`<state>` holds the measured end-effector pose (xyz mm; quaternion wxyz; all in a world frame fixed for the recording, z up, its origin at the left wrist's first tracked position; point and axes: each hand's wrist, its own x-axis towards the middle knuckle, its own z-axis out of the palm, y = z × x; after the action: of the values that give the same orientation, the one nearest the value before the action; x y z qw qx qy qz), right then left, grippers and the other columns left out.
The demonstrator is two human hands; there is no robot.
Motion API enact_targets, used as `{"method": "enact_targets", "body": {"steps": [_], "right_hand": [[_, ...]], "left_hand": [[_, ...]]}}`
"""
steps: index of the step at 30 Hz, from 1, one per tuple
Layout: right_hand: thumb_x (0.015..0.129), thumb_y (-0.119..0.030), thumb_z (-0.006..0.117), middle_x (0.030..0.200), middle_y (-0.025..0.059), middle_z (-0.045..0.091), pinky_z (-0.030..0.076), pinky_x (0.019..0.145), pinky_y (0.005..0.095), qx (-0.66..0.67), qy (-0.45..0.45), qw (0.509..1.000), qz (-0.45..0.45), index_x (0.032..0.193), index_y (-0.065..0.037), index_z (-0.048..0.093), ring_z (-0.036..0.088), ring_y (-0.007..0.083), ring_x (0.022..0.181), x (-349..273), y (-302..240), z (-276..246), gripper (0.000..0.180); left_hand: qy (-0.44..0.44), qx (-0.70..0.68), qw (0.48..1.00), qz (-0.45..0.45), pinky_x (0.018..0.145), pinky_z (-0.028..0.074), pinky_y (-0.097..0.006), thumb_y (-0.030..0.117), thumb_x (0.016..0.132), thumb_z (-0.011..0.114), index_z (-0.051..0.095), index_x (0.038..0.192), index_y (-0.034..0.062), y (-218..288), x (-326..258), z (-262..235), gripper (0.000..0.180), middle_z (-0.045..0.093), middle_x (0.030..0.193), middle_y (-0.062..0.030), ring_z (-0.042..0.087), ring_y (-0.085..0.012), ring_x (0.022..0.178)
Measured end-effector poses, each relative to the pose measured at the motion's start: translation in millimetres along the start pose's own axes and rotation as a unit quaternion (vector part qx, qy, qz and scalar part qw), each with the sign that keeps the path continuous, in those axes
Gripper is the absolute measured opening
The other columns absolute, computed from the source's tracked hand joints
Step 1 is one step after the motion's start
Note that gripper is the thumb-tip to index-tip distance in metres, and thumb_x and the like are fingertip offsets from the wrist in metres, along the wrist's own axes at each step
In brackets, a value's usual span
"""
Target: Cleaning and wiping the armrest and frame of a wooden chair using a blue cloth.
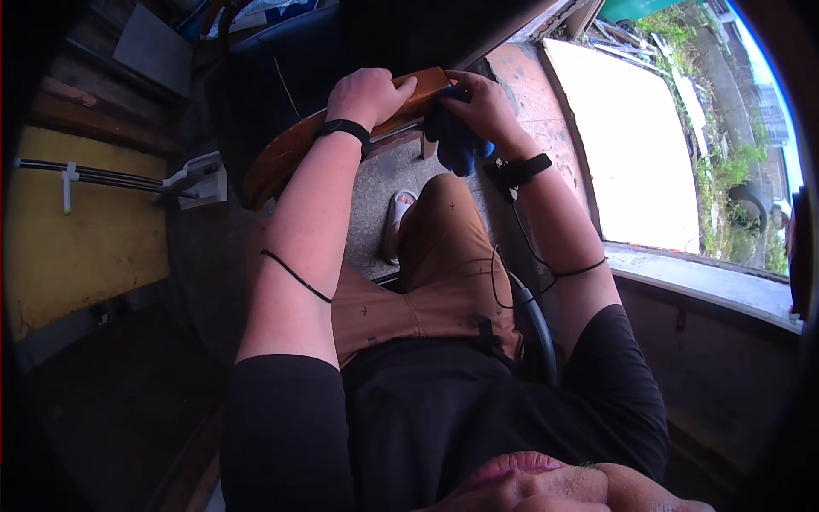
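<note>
A curved, orange-brown wooden armrest point(286, 152) runs from the lower left up to a squared end in front of me, beside a dark seat point(281, 68). My left hand point(367, 98) is closed over the armrest close to that end, its thumb lying along the top. At the end itself my right hand point(486, 107) grips a dark blue cloth point(458, 141), and its fingertips touch the wood. Most of the cloth hangs below the hand. The left fingertips are hidden behind the wood.
A yellow board point(85, 230) stands at the left, with dark cables point(111, 173) across it ending at a pale fitting point(200, 179). To the right, a large white panel point(623, 136) lies beyond a pale ledge point(699, 282). A black cord point(525, 226) hangs by my right forearm.
</note>
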<state>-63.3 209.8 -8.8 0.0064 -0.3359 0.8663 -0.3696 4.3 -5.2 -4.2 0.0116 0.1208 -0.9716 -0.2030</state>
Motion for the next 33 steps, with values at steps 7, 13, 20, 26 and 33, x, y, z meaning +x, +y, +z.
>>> {"method": "enact_targets", "body": {"steps": [7,13,20,26,33], "right_hand": [[0.082,-0.022,0.078,0.101,0.0199,0.075,0.058,0.087,0.0377,0.005,-0.047,0.998,0.034,0.112,0.0,0.074,0.075,0.0298,0.094,13,19,-14,0.037],[0.082,-0.025,0.079,0.096,0.0197,0.075,0.058,0.083,0.0355,0.112,-0.003,0.987,0.117,0.109,0.004,0.072,0.074,0.0264,0.089,17,3,-25,0.041],[0.08,-0.028,0.079,0.097,0.0209,0.074,0.056,0.088,0.038,-0.061,-0.032,0.992,0.11,0.113,0.003,0.071,0.073,0.0321,0.095,43,11,-5,0.046],[0.091,-0.03,0.078,0.106,0.0142,0.075,0.057,0.09,0.0331,0.161,-0.017,0.962,0.218,0.122,0.002,0.069,0.073,0.0234,0.098,17,46,-19,0.045],[0.086,-0.029,0.077,0.095,0.0175,0.077,0.058,0.084,0.0367,0.043,-0.044,0.989,0.135,0.108,0.002,0.075,0.075,0.0276,0.088,37,-13,-3,0.039]], "left_hand": [[-0.001,-0.011,1.0,-0.003,0.077,0.06,-0.043,0.055,0.101,0.057,0.078,0.089,0.0082,1,0,0,0.053,0.076,0.087,-0.0125,0.074,-0.029,0.085],[-0.006,-0.008,1.0,-0.014,0.079,0.06,-0.042,0.055,0.1,0.057,0.079,0.09,0.0084,2,-3,-2,0.053,0.076,0.088,-0.0125,0.074,-0.029,0.086],[-0.002,-0.02,1.0,-0.013,0.079,0.059,-0.042,0.055,0.101,0.055,0.078,0.092,0.0088,-2,-6,-5,0.053,0.076,0.089,-0.0128,0.073,-0.0284,0.084],[-0.012,-0.017,0.999,-0.024,0.082,0.06,-0.043,0.053,0.1,0.058,0.08,0.092,0.0088,0,-8,-5,0.05,0.077,0.092,-0.0134,0.075,-0.0289,0.088],[-0.01,-0.032,0.999,-0.016,0.085,0.06,-0.043,0.053,0.1,0.058,0.08,0.098,0.0081,2,-7,-8,0.05,0.077,0.095,-0.0135,0.075,-0.0303,0.091]]}}
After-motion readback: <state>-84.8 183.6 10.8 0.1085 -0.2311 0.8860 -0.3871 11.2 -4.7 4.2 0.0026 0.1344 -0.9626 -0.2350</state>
